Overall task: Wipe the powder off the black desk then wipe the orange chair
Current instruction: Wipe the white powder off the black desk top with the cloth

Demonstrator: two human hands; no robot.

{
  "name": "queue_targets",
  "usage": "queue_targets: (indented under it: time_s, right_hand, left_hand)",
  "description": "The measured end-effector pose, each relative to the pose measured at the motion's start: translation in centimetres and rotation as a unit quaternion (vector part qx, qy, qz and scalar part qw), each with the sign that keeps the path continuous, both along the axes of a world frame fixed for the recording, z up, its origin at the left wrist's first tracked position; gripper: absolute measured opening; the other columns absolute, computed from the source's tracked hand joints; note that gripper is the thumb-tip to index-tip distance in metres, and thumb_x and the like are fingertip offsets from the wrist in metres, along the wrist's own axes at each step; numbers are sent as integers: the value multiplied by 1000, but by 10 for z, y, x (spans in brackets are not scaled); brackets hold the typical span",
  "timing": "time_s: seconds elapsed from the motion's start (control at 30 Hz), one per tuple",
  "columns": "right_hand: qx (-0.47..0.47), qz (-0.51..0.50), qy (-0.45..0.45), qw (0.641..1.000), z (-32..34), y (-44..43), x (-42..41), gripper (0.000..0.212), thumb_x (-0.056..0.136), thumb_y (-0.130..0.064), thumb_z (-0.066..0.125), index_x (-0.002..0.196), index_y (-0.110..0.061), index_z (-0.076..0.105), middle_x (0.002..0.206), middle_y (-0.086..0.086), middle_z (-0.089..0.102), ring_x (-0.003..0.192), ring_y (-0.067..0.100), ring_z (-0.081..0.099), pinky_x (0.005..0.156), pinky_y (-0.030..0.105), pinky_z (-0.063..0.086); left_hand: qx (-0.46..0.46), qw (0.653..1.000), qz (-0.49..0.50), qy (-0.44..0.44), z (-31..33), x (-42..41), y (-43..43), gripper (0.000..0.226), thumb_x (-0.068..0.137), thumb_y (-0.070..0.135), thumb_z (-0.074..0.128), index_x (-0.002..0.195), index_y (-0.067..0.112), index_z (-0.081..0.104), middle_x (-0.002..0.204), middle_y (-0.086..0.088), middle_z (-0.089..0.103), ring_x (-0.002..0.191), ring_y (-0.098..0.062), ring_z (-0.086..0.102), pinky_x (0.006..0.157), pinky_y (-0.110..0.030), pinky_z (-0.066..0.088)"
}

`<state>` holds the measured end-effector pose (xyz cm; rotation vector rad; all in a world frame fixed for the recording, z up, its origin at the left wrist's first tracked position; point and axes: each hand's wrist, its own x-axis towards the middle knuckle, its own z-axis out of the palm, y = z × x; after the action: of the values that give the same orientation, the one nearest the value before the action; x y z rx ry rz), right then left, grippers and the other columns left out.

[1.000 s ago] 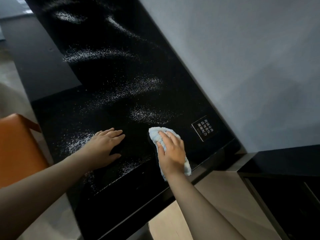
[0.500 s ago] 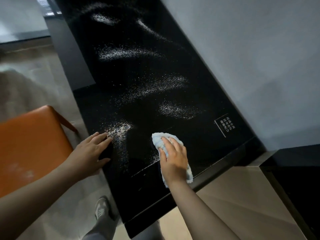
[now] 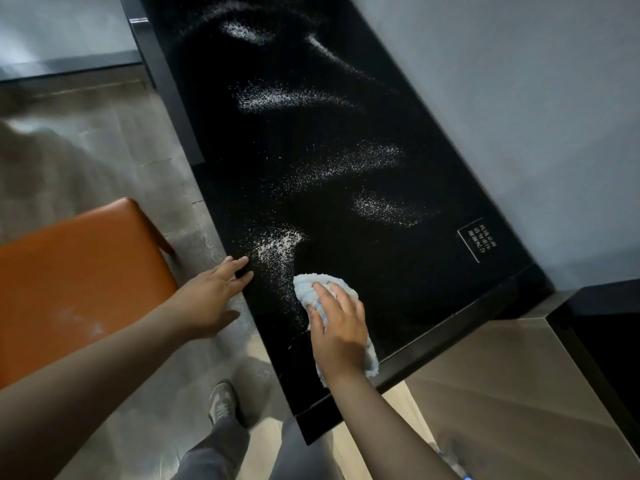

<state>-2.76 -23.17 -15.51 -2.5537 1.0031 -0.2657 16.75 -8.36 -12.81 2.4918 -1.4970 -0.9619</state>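
Observation:
The black desk [image 3: 346, 109] runs from near me to the far end, streaked with several patches of white powder [image 3: 277, 244]. My right hand [image 3: 337, 327] presses a light blue cloth [image 3: 306, 287] flat on the desk's near end, fingers spread over it. My left hand [image 3: 211, 296] rests with straight fingers on the desk's left edge, just left of the nearest powder patch. The orange chair [image 3: 79, 282] stands to the left of the desk, with faint pale smudges on its seat.
A grey wall [image 3: 519, 98] borders the desk's right side. A small printed label [image 3: 479, 242] sits on the desk near that wall. A lower brown surface [image 3: 502, 393] adjoins the desk's near end. My leg and shoe [image 3: 221, 407] stand on the floor below.
The view has shifted left, showing more chair and floor. My left hand slid from the desk top to its left edge. My right hand moved the cloth slightly left toward the nearest powder.

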Motion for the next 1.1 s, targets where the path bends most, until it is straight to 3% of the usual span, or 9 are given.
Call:
queue_targets:
  time_s: [0.23, 0.5, 0.7, 0.83, 0.97, 1.1]
  right_hand:
    - [-3, 9, -30, 999, 1, 42, -3, 39, 89, -34, 46, 124, -30, 63, 127, -7, 60, 113, 19, 54, 94, 22, 40]
    - [28, 16, -21, 999, 5, 69, -6, 39, 90, -34, 45, 126, -31, 61, 128, -5, 59, 113, 20, 53, 95, 24, 38]
    - [65, 35, -3, 997, 5, 83, -10, 42, 91, -39, 43, 128, -31, 60, 131, -4, 59, 118, 21, 52, 100, 27, 37]
    - [121, 47, 5, 991, 13, 86, -8, 45, 90, -45, 40, 129, -34, 59, 134, -8, 56, 122, 14, 45, 103, 20, 30]
    - [213, 44, -39, 975, 30, 83, -7, 39, 89, -40, 49, 127, -36, 60, 132, -14, 55, 118, 3, 44, 104, 21, 37]
    - [207, 1, -95, 974, 45, 56, -8, 36, 91, -36, 56, 125, -31, 62, 131, -13, 57, 119, 7, 52, 102, 33, 45]
  left_hand:
    - [48, 996, -50, -48, 4, 6, -4, 80, 90, 35, 58, 154, 23, 11, 161, 0, -4, 148, -23, 10, 118, -34, 22]
    - [48, 994, -68, -72, 2, 7, -2, 72, 96, 37, 49, 154, 24, 9, 162, -1, -4, 149, -22, 6, 116, -35, 27]
    - [50, 994, -71, -73, 2, 12, -2, 62, 99, 37, 41, 153, 27, 12, 162, 2, -1, 148, -21, 7, 117, -39, 24]
    - [59, 994, -67, -58, 5, 14, -3, 58, 100, 37, 37, 153, 28, 14, 162, 4, -1, 148, -21, 7, 118, -39, 23]
    - [66, 995, -60, -43, 8, 14, -5, 56, 101, 38, 35, 153, 26, 16, 162, 4, -1, 148, -21, 8, 118, -39, 22]
    - [74, 995, -50, -40, 11, 13, -9, 56, 101, 43, 34, 152, 26, 20, 161, 3, 2, 147, -22, 15, 116, -38, 26]
